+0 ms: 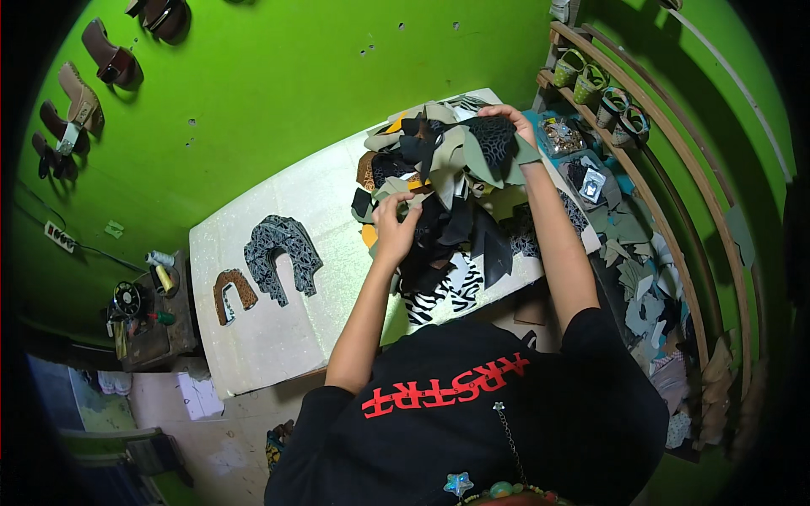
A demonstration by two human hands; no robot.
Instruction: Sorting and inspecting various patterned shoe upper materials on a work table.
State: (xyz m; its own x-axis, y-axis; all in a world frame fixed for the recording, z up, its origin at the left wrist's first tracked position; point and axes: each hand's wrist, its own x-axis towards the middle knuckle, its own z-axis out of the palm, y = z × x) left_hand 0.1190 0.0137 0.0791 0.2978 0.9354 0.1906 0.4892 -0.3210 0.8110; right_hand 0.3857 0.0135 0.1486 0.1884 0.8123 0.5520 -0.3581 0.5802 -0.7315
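A heap of leather and fabric offcuts [456, 223] in black, grey-green, orange and animal prints lies on the pale table [337, 329]. At its left side is my left hand [395, 223], thumb and forefinger apart and touching the scraps. My right hand [513, 126] bends its fingers over the far right edge of the heap, gripping a black patterned offcut [491, 139] beside grey-green pieces. Its fingertips are partly hidden. Zebra-print scraps [443, 291] stick out at the near edge. Left of the heap lie a grey-black patterned arch-shaped piece [274, 244] and a smaller brown one [245, 287].
Right of the table, more scraps [633, 278] pile up below a wooden rack [629, 152] with small bucket-shaped bags [591, 84]. Shoes [110, 55] hang on the green wall. A small stand [156, 320] with thread spools is at the left.
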